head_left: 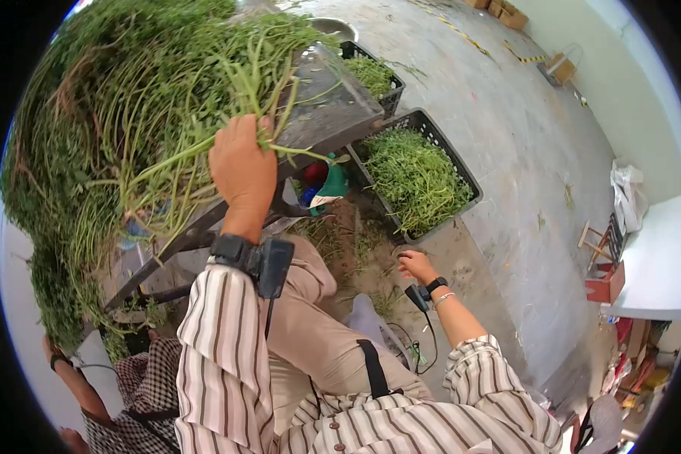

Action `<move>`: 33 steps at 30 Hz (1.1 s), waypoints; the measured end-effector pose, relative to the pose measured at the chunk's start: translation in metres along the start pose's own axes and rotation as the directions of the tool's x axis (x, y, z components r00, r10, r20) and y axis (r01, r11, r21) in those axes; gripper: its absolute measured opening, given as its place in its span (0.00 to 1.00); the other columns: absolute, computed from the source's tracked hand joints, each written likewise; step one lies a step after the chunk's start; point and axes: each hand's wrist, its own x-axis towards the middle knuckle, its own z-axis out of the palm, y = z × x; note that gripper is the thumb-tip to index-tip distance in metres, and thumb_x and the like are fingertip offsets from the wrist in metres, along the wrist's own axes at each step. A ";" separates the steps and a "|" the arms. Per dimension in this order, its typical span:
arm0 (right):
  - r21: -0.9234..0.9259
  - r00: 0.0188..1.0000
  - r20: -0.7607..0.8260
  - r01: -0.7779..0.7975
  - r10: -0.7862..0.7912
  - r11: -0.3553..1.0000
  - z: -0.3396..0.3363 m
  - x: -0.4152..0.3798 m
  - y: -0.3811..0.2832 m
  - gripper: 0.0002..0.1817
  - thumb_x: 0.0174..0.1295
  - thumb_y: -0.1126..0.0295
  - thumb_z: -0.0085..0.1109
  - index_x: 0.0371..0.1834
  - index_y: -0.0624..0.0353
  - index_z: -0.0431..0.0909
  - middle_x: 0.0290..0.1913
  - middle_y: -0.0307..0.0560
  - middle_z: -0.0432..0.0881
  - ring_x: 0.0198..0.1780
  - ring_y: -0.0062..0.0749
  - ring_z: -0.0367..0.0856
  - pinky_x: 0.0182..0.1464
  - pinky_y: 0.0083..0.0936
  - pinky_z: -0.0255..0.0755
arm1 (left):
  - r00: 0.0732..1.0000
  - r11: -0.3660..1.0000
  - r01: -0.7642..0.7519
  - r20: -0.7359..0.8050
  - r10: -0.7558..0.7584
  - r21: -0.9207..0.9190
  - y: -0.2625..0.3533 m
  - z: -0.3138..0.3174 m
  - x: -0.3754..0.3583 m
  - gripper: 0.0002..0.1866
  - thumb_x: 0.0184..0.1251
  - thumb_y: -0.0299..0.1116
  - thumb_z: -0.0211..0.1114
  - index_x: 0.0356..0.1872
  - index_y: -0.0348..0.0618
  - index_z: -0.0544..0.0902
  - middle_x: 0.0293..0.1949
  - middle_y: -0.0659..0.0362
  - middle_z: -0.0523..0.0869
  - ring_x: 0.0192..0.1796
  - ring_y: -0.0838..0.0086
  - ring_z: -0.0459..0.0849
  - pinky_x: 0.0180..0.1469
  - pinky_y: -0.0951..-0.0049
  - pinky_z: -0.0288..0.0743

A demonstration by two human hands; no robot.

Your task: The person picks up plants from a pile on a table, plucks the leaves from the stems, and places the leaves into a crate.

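Observation:
My left hand (242, 163) is closed around a few long green plant stems (178, 157), at the near edge of a dark table. A large heap of leafy greens (151, 91) with long pale stems covers most of that table. My right hand (416, 266) hangs lower, off the table, near a black crate (473, 181) of cut green tops (412, 174). Its fingers are curled together, with a small dark spot at their tips; what they hold, if anything, is too small to name.
A second black crate (392, 94) with greens stands behind the first, beside a metal basin (334, 29). Under the table edge sits a green bag (331, 185). Stem scraps litter the floor. At lower left a co-worker in a checked sleeve (147, 378) reaches toward the heap.

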 end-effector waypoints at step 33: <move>-0.679 0.959 -0.073 -0.250 0.276 0.690 0.103 0.278 0.125 0.19 0.63 0.68 0.48 0.58 0.62 0.70 0.54 0.55 0.72 0.45 0.44 0.67 0.49 0.40 0.63 | 0.772 0.459 -0.635 0.527 0.355 0.621 -0.038 -0.067 -0.014 0.36 0.71 0.49 0.51 0.68 0.31 0.54 0.63 0.37 0.65 0.59 0.44 0.72 0.56 0.46 0.72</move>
